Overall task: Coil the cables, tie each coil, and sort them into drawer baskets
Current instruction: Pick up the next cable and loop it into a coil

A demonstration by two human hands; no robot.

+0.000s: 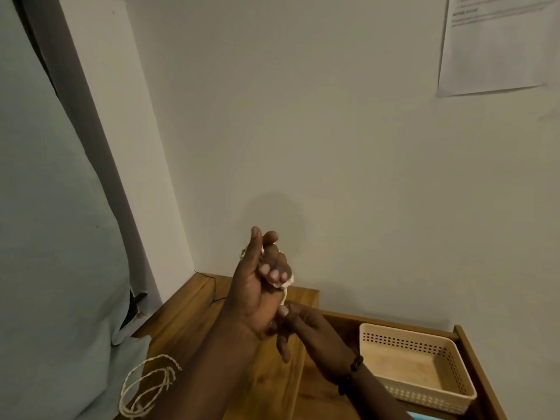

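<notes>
Cable (285, 287), a pale twisted cord, sits bunched inside my left hand (257, 286), whose fingers are curled closed around it, raised in front of the wall above the wooden counter (181, 328). Just below, I see my right hand (298, 327) pinching the strand that hangs out of that fist. Another loose pale cord (145, 386) lies at the counter's left edge, and a cream perforated basket (424, 398) sits in the open drawer to the right.
</notes>
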